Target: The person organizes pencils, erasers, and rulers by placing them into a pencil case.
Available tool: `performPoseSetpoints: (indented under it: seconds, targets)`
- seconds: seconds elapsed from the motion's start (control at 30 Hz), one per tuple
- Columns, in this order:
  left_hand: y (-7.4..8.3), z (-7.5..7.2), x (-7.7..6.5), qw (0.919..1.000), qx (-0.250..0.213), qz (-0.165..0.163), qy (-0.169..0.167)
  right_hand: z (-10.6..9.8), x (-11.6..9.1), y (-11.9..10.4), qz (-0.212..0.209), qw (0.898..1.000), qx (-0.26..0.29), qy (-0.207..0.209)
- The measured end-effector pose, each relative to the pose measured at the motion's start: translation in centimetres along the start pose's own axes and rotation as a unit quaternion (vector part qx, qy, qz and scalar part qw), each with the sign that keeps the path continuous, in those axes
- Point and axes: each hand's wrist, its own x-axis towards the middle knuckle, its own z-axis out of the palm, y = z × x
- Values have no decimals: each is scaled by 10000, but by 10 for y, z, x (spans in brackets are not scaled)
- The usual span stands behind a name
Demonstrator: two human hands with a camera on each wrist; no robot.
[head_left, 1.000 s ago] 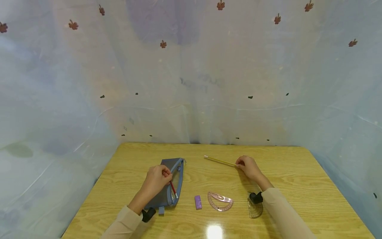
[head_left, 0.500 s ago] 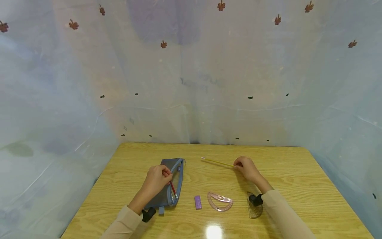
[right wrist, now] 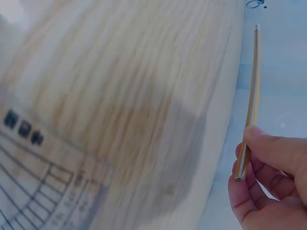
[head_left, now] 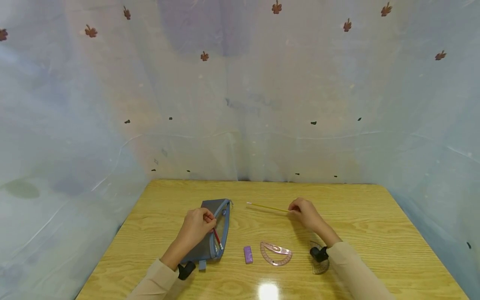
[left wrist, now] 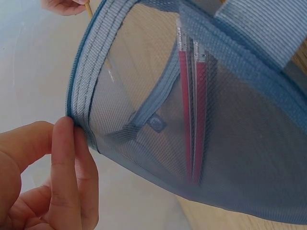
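My left hand (head_left: 198,225) pinches the zip edge of a blue-grey mesh pencil case (head_left: 215,204), its mouth spread open. The left wrist view shows thumb and fingers (left wrist: 62,167) at that edge. Through the mesh, two red pencils (left wrist: 200,91) stand inside with silver ends up. My right hand (head_left: 307,214) holds a yellow pencil (head_left: 267,206) near one end, its white-tipped end pointing left at the case. In the right wrist view the thumb presses the striped pencil (right wrist: 253,86) against the fingers, above the table.
Between the arms lie a purple eraser (head_left: 248,254) and a pink protractor (head_left: 276,262) on the wooden table (head_left: 285,287). A clear protractor (head_left: 320,266) lies under the right wrist, partly covered by its black camera. A pale patterned curtain (head_left: 240,104) hangs behind the table.
My right hand has moved left with the yellow pencil, bringing its far end closer to the pencil case. My left hand and the case have stayed in place.
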Motion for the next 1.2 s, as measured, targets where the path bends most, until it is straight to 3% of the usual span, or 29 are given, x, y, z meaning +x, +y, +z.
performPoseSetpoints:
  seconds: [1.2]
  targets:
    - [2, -3, -3, 9999, -157, -10, 1, 12, 5, -33, -714, 9972, 73, -196]
